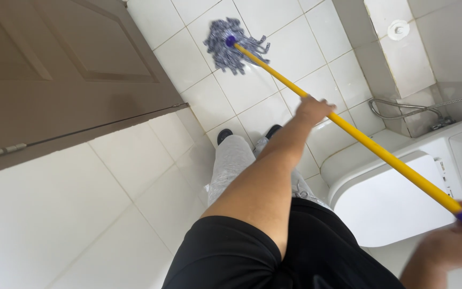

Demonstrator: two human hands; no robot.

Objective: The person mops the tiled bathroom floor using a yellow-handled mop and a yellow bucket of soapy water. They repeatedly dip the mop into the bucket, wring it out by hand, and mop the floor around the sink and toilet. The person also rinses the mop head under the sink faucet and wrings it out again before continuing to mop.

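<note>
Left: brown door [54, 69], shut or nearly so, white wall tiles below it. Mop head [233, 45], grey-blue strings, flat on the white floor tiles [209, 101] just past the door edge. Yellow handle [359, 136] runs diagonally down to the right. Left hand [314, 109] wrapped around mid-handle, fingers closed on it. Black shoes [224, 136] under light trousers. Right: closed white toilet lid [389, 200], metal hose [402, 109] on the wall behind. Right hand [453, 243] blurred, closed around the purple grip end. Progress: floor looks uniformly clean, no clear wet/dry boundary, can't tell how much is done
</note>
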